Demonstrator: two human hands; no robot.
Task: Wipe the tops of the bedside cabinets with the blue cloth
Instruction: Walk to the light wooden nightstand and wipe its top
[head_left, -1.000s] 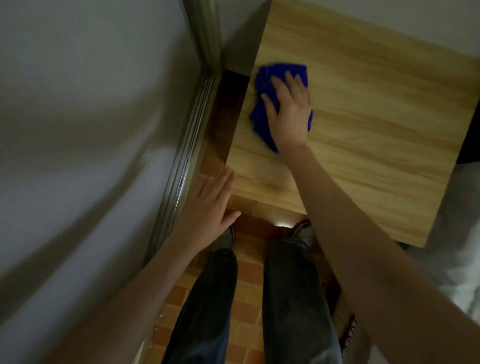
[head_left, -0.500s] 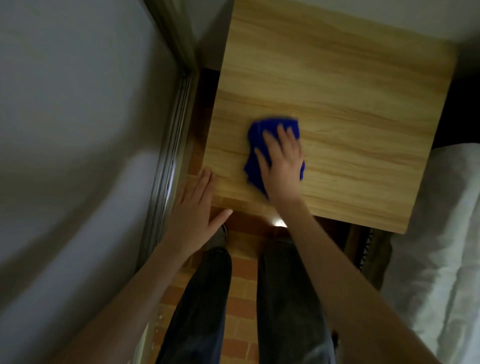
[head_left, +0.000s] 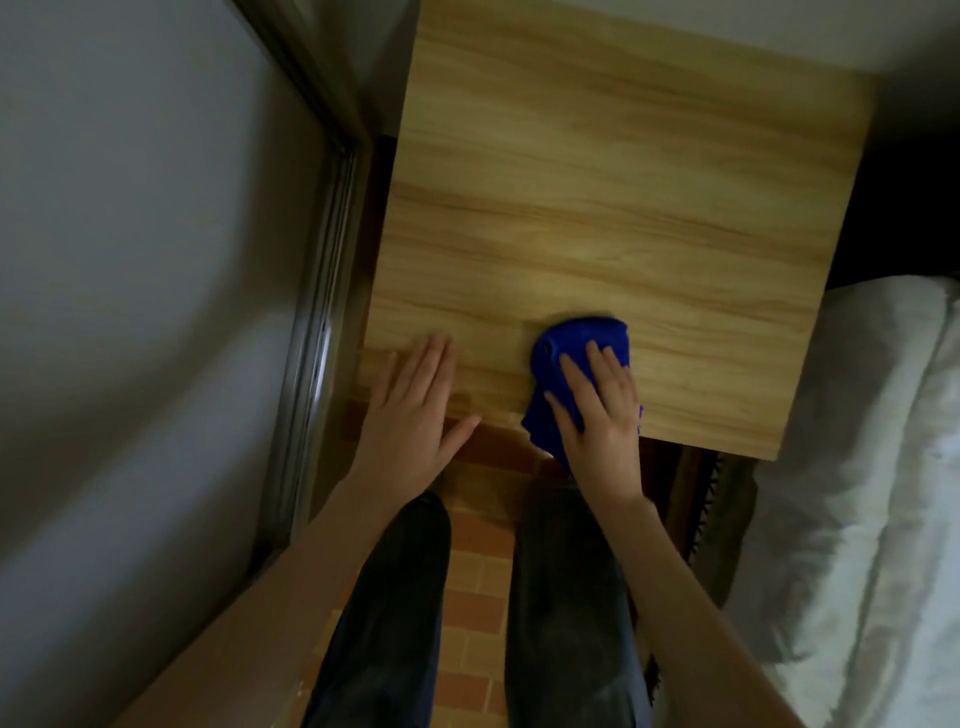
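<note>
My right hand (head_left: 597, 415), fingers (head_left: 574, 382) spread flat, presses the blue cloth (head_left: 576, 364) at the cabinet top's (head_left: 623, 182) 6 o'clock edge; left hand (head_left: 410, 415) rests open. Other cabinets remain, I judge.

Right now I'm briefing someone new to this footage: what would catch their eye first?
The vivid blue cloth stands out, pressed flat under the right hand at the near edge of the pale wooden cabinet top, part of it hanging over. The left hand lies open at the near left corner. White bedding fills the right side.
</note>
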